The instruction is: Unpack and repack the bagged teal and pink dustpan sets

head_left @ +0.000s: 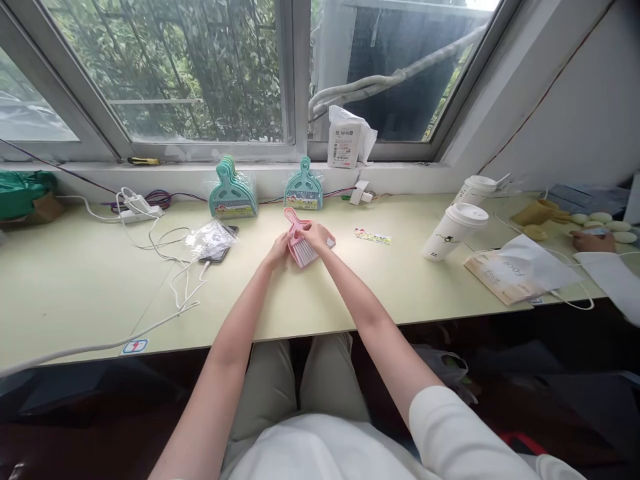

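Two bare hands meet over one pink dustpan-and-brush set (303, 252), which is just above or on the pale yellow-green table (320, 300), in front of the person's body; whether its lower edge touches the tabletop is hard to see. Its long axis runs aslant: the handle (291, 214) points away toward the window and off to the left, while the wide end, with its white bristles, faces back toward the person and to the right. The left hand (279, 252) is clamped on the set's left edge, below the handle. The right hand (315, 235) reaches over the top with bent fingers on the middle of the set (whether they pinch it or merely press, I cannot tell).

Just beyond the handle stands a single teal set (303, 193), its own handle upright against the wall under the sill; to its left, a stack of teal sets (231, 193) stands with handles up as well. A printed strip (373, 237) lies to the right of the hands, its length running roughly sideways. Left of the hands, crumpled clear plastic (210, 239) partly covers a phone (216, 256). Farther right, two lidded white cups (453, 233) stand near a tissue pack (493, 277).
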A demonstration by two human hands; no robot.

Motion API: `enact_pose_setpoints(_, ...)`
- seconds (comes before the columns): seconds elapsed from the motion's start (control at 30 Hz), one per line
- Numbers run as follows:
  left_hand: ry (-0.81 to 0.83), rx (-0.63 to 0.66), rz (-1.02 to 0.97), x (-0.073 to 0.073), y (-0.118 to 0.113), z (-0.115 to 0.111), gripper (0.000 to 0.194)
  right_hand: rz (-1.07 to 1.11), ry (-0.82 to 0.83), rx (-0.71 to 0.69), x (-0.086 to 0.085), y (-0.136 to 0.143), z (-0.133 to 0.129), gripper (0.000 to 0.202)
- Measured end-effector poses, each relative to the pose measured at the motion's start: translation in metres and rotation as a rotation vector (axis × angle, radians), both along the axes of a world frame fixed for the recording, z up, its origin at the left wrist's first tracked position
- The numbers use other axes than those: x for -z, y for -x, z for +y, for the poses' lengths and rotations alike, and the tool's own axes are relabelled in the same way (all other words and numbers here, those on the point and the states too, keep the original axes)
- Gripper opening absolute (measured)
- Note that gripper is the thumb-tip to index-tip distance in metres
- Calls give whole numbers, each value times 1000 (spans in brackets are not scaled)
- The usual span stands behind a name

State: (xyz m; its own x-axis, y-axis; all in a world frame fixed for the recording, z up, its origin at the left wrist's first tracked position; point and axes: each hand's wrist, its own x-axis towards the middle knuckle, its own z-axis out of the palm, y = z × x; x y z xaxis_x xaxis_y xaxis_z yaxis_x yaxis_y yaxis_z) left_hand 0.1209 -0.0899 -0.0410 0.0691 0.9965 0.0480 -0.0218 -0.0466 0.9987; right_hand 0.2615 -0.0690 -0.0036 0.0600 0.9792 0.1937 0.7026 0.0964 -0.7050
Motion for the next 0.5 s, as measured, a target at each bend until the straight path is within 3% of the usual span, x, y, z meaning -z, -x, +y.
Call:
enact_pose_setpoints(0.07, 54, 87, -34, -3, -1, 6, 58, 87, -58, 2, -4, 3, 4, 21)
enact_pose_setpoints(0.13, 54, 24, -102, -2, 1, 10, 66, 125, -101, 76, -6, -3, 3, 20)
enact_pose_setpoints(0.23, 27, -39, -281, 2, 10, 13, 63, 134, -143, 330, -1, -37, -7, 33)
enact_pose_setpoints(0.37, 19, -63, -436, 7, 24, 16, 57, 88, -79, 713, 22, -97, -11, 47)
enact_pose_setpoints(0.4, -10, -87, -461, 8, 27, 18, 56, 30, -17, 746, 29, -107, -8, 47)
enact_pose_setpoints(0.5, 56, -167, -462, 10, 31, 25, 52, -150, 42, 628, 47, -119, 6, 38)
